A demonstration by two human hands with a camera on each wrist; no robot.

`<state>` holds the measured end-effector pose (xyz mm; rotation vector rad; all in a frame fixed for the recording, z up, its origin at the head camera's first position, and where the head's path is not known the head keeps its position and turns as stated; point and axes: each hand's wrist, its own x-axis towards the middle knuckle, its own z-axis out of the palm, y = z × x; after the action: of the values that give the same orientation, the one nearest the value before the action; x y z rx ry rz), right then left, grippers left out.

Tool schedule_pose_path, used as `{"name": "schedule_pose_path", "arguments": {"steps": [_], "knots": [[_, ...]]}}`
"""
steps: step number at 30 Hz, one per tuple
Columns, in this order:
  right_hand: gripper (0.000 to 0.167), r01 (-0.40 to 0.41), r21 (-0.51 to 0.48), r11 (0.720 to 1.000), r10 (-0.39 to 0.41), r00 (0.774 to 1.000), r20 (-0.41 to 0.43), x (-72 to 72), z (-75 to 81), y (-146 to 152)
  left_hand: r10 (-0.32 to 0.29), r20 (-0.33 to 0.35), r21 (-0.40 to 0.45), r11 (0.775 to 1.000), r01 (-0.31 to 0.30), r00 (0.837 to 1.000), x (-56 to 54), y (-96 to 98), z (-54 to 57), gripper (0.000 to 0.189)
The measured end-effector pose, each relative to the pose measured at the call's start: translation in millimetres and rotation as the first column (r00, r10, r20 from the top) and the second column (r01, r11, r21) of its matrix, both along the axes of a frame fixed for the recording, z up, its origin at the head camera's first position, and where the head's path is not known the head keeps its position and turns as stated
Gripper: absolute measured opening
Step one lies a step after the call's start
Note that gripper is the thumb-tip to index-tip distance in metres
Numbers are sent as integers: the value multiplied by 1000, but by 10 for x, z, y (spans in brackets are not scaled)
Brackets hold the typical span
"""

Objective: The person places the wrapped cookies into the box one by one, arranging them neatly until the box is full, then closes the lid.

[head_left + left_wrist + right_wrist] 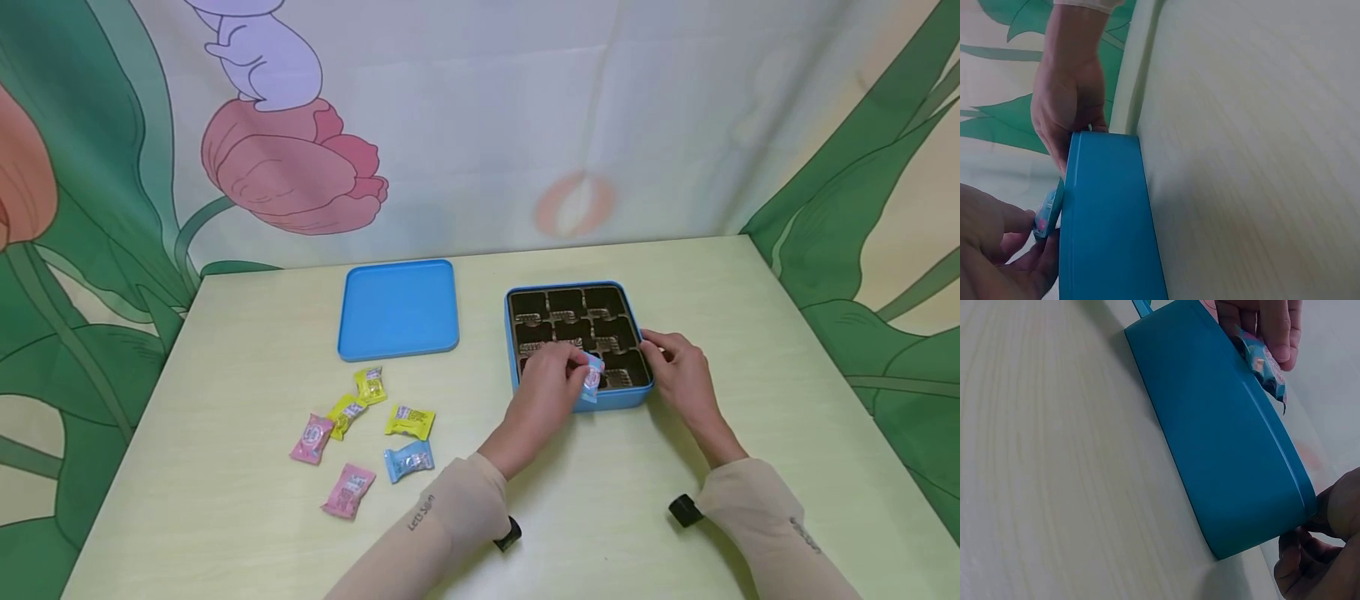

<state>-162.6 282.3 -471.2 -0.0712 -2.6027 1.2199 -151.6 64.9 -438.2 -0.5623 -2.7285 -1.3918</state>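
A blue box (615,400) with a dark compartment tray (600,323) inside stands at the right of the table. My left hand (546,396) pinches a blue wrapped candy (592,377) between thumb and fingers, just over the box's front edge. The same candy (1265,367) shows in the right wrist view, near the upper edge of the box wall (1210,437). At the box's right side, my right hand (684,379) grips the rim, thumb on top and fingers against the outside. The left hand covers part of the front row of compartments.
A blue lid (399,308) lies flat left of the box. In front of it are loose wrapped candies: three yellow, including one (410,422) nearest the box, two pink (349,492) and one blue candy (409,461). A printed curtain (465,125) hangs behind the table.
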Motion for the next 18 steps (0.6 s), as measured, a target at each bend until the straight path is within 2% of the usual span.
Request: {"name": "schedule_pose_path", "arguments": {"steps": [4, 8, 18], "knots": [[28, 4, 0, 1000, -4, 1000, 7, 8, 3, -5, 24, -33, -131, 991, -28, 999, 32, 23, 0, 14], [28, 5, -6, 1000, -5, 1000, 10, 12, 7, -9, 42, -80, -251, 966, -61, 996, 50, 24, -36, 19], [28, 3, -9, 1000, -4, 1000, -2, 0, -27, -4, 3, -195, -348, 935, -72, 981, 71, 6, -86, 30]]}}
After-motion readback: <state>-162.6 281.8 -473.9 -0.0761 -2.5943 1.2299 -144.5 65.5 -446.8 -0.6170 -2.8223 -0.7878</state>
